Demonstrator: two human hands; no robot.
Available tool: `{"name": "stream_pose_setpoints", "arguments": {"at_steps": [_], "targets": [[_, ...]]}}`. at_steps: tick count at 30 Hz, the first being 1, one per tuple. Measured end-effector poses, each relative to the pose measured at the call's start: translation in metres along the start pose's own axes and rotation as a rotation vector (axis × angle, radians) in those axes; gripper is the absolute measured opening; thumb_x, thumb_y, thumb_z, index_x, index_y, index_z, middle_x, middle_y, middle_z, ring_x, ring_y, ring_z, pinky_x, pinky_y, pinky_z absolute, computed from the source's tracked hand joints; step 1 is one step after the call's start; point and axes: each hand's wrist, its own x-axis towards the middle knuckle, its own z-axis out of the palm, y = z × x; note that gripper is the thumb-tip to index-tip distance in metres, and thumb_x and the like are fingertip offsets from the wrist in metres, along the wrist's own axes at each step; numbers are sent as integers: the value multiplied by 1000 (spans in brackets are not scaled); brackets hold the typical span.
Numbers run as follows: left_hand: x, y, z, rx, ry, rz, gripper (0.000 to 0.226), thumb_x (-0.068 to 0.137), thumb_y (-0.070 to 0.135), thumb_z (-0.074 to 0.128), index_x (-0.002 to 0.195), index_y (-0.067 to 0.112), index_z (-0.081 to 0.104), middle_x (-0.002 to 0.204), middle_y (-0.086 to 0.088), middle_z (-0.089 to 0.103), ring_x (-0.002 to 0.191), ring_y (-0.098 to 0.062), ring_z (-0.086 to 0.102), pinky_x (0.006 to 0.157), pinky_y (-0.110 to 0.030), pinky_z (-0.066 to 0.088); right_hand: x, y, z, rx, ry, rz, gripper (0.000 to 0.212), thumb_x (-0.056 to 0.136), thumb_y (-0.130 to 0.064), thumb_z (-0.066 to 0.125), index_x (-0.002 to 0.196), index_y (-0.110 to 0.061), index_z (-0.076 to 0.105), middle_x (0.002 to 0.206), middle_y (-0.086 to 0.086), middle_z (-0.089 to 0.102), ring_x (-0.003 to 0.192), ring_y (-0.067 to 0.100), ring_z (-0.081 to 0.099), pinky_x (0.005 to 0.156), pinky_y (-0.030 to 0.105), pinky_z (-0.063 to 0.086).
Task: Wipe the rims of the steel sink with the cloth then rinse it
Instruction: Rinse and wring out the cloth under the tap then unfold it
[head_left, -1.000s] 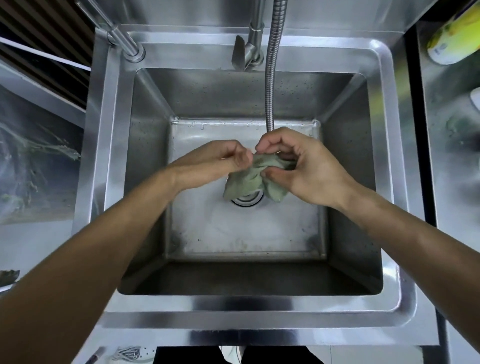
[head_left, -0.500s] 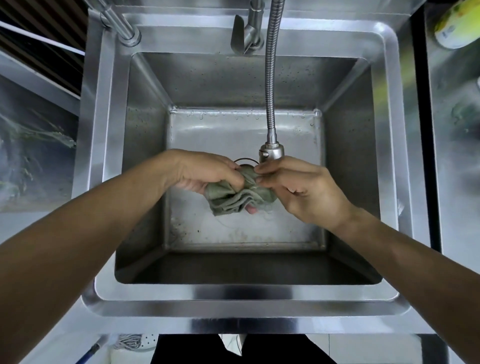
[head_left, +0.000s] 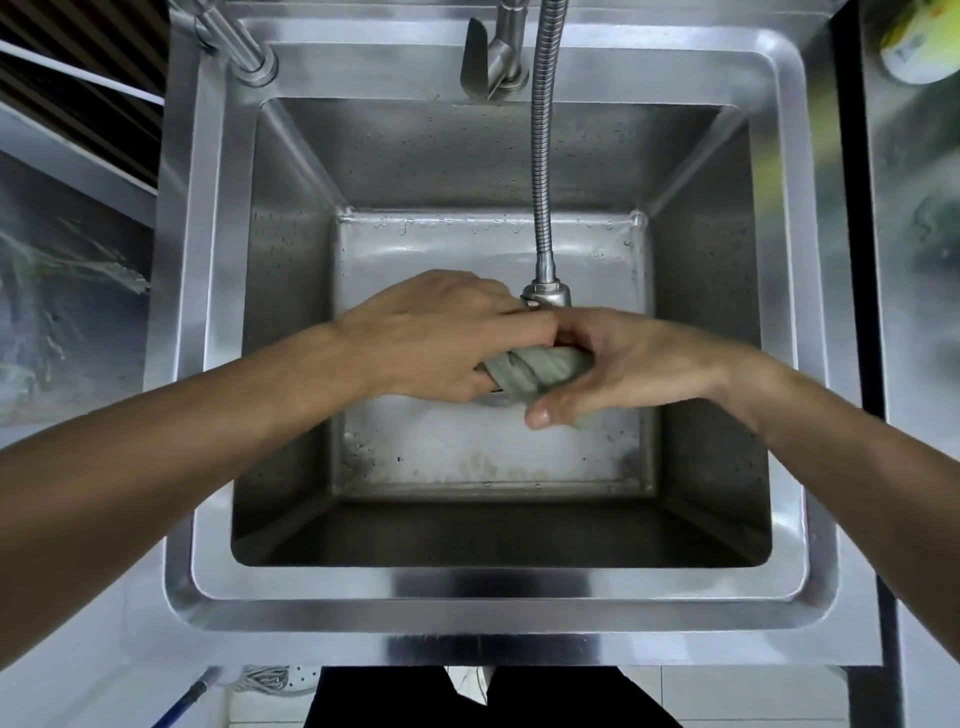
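Note:
A grey-green cloth (head_left: 535, 366) is twisted into a tight roll over the middle of the steel sink (head_left: 467, 582). My left hand (head_left: 441, 338) grips its left end, fingers curled round it. My right hand (head_left: 628, 364) grips the right end, thumb pointing toward me. Both hands sit just below the spray head (head_left: 546, 296) of the flexible hose faucet (head_left: 543, 156). The drain is hidden under the cloth and hands. I cannot see any water running.
A faucet lever (head_left: 485, 57) and a steel pipe (head_left: 234, 41) stand on the sink's back rim. A yellow-green bottle (head_left: 919, 41) lies on the counter at the top right. A mop (head_left: 260, 680) lies on the floor below left.
The loose bunched cloth has been wrung into a tight twisted roll. My hands have turned against each other, and the view has tipped down slightly.

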Motion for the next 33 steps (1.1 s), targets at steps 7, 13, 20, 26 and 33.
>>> {"name": "stream_pose_setpoints", "arguments": {"at_steps": [7,13,20,26,33], "targets": [[-11,-17,10,277,-86,4,33,92,35,59,112,11,50,81,-6,64,67,-29,59,64,-37,50,22,-5,21,-15,7,97,15,97,-27,70,84,-23,62,73,-1,69,64,15,68,59,33,56],[-5,-15,22,-421,-593,-580,29,95,45,58,78,22,53,62,5,57,54,-18,53,53,-31,39,34,-2,36,-954,241,-53,30,102,-37,52,127,-21,51,94,0,66,70,24,58,58,33,38],[0,-21,30,-1188,-611,-846,29,92,27,70,71,12,57,56,-6,43,41,-16,36,44,-26,29,40,22,58,-1218,682,-83,35,79,-23,83,97,-9,56,63,3,61,42,22,55,41,23,30],[8,-18,19,-406,-524,-583,16,88,37,75,93,26,64,75,4,69,63,-16,68,57,-32,55,7,0,41,-402,280,113,43,91,-50,69,120,-30,43,99,-13,59,86,9,60,71,29,45],[-7,-12,28,268,180,49,44,75,-6,69,106,14,44,79,-7,63,62,-29,56,45,-28,35,12,22,9,561,-324,127,67,80,-33,86,136,-13,56,129,9,70,119,30,67,88,38,59]]}}
